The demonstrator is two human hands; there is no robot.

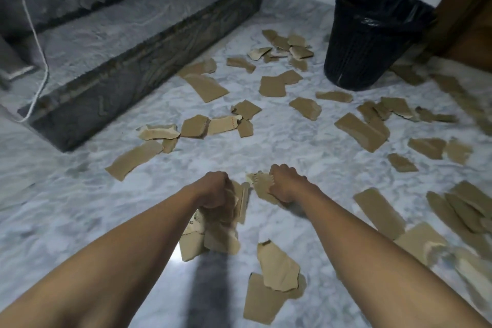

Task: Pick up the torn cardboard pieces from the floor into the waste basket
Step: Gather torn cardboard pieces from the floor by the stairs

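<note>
Several torn brown cardboard pieces [205, 89] lie scattered over the marble floor [306, 141]. My left hand [215, 189] grips a bunch of cardboard pieces [213, 231] that hang below it, above the floor. My right hand [285, 184] grips another torn piece [259, 185] just to the right, close to the floor. The black waste basket [372, 40] stands at the far right, tilted a little, with a dark liner inside. Both hands are well short of it.
Grey marble steps [119, 42] rise on the left, with a white cord [37, 42] hanging over them. A brown wooden door [468, 13] is behind the basket at the right. More cardboard lies near my arms [277, 269] and at the right edge [458, 210].
</note>
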